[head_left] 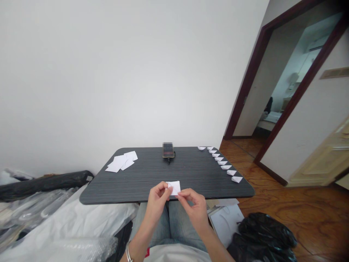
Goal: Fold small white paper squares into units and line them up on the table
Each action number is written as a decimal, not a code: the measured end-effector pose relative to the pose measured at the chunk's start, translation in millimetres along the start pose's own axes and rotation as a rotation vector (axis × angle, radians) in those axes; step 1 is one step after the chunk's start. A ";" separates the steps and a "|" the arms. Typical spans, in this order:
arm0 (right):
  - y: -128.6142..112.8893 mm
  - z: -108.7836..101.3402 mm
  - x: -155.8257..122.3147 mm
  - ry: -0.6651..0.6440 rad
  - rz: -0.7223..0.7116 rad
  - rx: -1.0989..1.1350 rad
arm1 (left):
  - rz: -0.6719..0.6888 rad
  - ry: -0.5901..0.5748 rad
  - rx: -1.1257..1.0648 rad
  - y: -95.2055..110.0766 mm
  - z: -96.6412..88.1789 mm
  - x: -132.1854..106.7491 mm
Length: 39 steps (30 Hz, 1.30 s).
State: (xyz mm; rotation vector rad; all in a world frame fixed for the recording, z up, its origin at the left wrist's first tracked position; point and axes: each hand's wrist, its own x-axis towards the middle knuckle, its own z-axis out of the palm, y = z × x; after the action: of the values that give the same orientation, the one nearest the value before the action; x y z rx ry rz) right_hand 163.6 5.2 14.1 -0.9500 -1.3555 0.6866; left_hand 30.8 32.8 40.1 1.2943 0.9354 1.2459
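A small white piece of paper with a crease across it is held over the front edge of the dark table. My left hand pinches its left side, thumb on top. At its lower right corner, the thumb and fingertips of my right hand pinch the paper too. Several loose white sheets lie overlapping at the table's left. Along the right edge runs a row of several small folded white paper pieces, with one more folded piece beside the row's far end.
A phone on a stand is at the table's back, near the white wall. Plastic-wrapped items lie to the left. Black plastic bags and a white paper bag sit on the right, with a doorway beyond.
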 end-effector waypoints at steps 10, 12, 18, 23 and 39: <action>5.1 1.6 5.4 -0.139 0.384 0.302 | 0.108 0.011 0.197 -4.2 -5.0 3.1; 6.3 2.3 5.1 -0.159 0.397 0.293 | 0.131 0.004 0.241 -6.9 -5.6 2.9; 7.6 2.5 5.2 -0.170 0.413 0.300 | 0.158 -0.031 0.259 -5.9 -4.6 2.6; 9.7 1.4 7.5 -0.202 0.462 0.383 | 0.144 -0.047 0.280 -4.5 -4.1 2.9; 2.1 -3.2 9.9 -0.236 0.581 0.442 | 0.227 -0.064 0.427 0.1 -6.0 2.5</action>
State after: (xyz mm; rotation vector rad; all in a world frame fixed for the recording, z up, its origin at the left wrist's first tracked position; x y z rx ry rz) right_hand 168.2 14.2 17.2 -0.9175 -1.0523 1.5120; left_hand 25.2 36.2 39.9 1.8061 1.0677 1.2051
